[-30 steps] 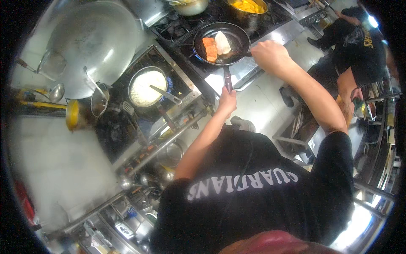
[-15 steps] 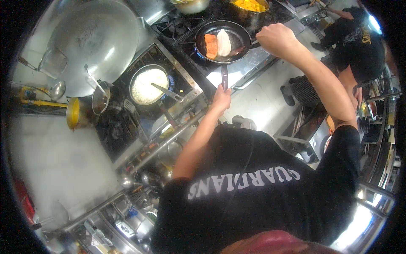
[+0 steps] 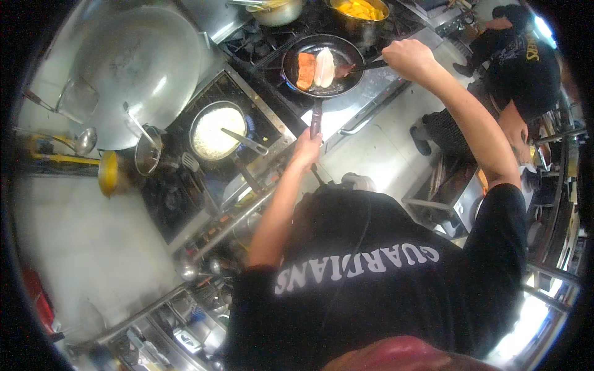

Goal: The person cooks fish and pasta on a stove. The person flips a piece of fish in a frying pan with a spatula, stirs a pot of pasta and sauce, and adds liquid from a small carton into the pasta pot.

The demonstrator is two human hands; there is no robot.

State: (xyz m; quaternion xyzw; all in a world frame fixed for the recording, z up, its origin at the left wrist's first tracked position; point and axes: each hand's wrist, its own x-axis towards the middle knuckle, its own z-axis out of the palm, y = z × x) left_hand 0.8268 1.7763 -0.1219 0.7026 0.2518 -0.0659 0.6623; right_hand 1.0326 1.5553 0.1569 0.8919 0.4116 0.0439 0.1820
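My left hand (image 3: 305, 148) is wrapped round the handle of a black frying pan (image 3: 348, 51) on the stove. In the pan an orange salmon fillet (image 3: 305, 72) and a pale fillet (image 3: 324, 67) lie side by side, with oil around them. My right hand (image 3: 409, 59), closed in a fist at the pan's right, grips the dark handle of a spatula (image 3: 370, 66). The spatula's reddish-brown blade end reaches into the pan, close to the pale fillet's right side; whether it touches cannot be made out.
Left of this pan, another pan (image 3: 216, 123) holds a creamy white food and a utensil. A big wok (image 3: 133, 68) fills the far left, near a strainer (image 3: 147, 151) and a yellow-sided pot (image 3: 108, 173). Behind stands a pot of yellow pieces (image 3: 360, 9). Another person (image 3: 526, 74) stands at right.
The left hand has drawn the pan's handle slightly left and nearer. The right hand has shifted a little right with the spatula, and more of its reddish blade end shows beside the pale fillet.
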